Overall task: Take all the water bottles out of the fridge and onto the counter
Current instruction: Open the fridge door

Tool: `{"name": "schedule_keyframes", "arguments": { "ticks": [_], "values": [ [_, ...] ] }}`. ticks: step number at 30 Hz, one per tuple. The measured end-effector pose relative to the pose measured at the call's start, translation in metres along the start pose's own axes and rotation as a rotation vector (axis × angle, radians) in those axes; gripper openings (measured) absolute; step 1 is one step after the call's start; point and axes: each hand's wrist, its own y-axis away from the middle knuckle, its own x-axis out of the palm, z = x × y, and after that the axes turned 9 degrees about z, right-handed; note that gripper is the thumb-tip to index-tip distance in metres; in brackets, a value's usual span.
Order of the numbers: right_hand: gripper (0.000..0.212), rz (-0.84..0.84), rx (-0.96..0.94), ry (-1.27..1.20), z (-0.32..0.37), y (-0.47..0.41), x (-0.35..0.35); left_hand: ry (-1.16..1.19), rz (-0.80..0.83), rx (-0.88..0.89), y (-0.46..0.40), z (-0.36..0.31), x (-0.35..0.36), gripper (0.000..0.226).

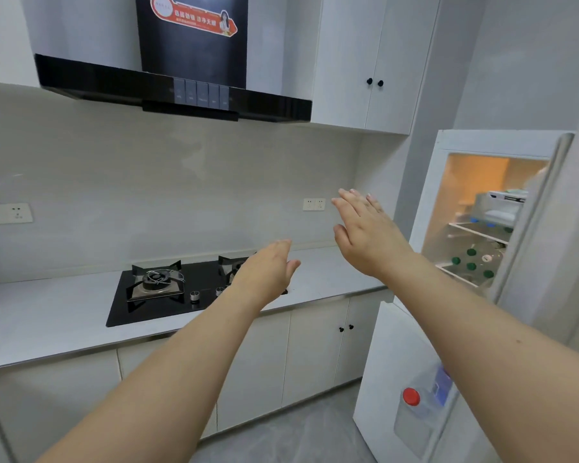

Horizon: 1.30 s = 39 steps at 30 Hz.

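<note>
step: reach toward fridge [435, 182], judged | left hand [268, 272]: fingers straight, empty, above counter [318, 275] | right hand [365, 228]: spread, empty | green-capped bottles [471, 262]: on fridge shelf | next: grip one bottle, carry to counter

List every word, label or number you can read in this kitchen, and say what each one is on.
Red banner sticker on the range hood: Chinese characters, too blurred to quote.
Hood control buttons: markings too small to read.
Box label in the fridge: dark print, unreadable.
Bottle label in the fridge door: blurred.
</note>
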Motion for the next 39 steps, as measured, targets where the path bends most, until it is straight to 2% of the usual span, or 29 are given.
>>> {"name": "schedule_keyframes", "arguments": {
  "ticks": [11,17,27,32,35,39],
  "values": [
    [0.051,0.124,0.181,-0.018,0.007,-0.106,0.099,0.024,0.131,0.093,-0.122,0.106,0.009,0.053],
    [0.05,0.198,0.306,0.002,-0.028,-0.132,0.142,0.061,0.205,0.149,-0.198,0.122,0.037,0.051],
    [0.051,0.244,0.458,-0.071,-0.14,-0.177,0.236,0.086,0.295,0.241,-0.345,0.108,0.123,0.057],
    [0.05,0.209,0.559,-0.087,-0.201,-0.196,0.254,0.061,0.26,0.323,-0.421,0.081,0.14,0.056],
    [0.045,0.23,0.611,-0.073,-0.23,-0.198,0.262,0.056,0.294,0.372,-0.454,0.061,0.153,0.055],
    [0.052,0.236,0.712,-0.087,-0.27,-0.194,0.269,0.064,0.292,0.461,-0.491,0.03,0.17,0.048]
  ]
}}
